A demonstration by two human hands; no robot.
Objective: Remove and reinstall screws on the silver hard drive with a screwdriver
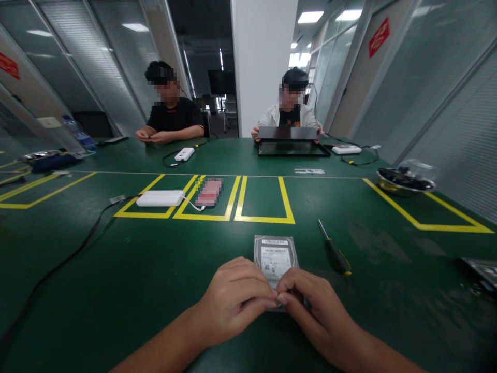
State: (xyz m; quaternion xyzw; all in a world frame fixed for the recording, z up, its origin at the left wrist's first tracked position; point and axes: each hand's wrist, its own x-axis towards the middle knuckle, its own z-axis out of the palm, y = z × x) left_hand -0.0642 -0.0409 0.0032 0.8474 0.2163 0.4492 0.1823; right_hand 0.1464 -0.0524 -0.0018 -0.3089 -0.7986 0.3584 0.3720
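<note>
Clearly, in the head view, both hands meet over the near end of a hard drive (275,257), which lies label up on the tabletop (163,264) in front of the person. The left hand (233,305) and right hand (322,311) have their thumbs and fingers drawn in to a pinch, fingertips almost touching; whether something small sits between them, I cannot tell. They hide the drive's near edge.

If a small part is in that pinch, a slack grip could drop it, and with the fingers covering the spot it would be easy to lose. A nudge from a wrist could slide the drive, since nothing visible clamps it. The screwdriver (337,256) lies loose to the right, where a sweeping forearm might set it rolling.

The surface is dark green, marked with yellow tape (266,219). Beyond the drive are a white power bank (161,198) and a black cable (96,226); a metal bowl (406,186) of dark items stands farther right. Across the way sit a person in black (174,120) and another in a light jacket (310,118), who holds a dark panel (287,133). Behind are a white pillar (266,67) and glass partitions (446,77).
</note>
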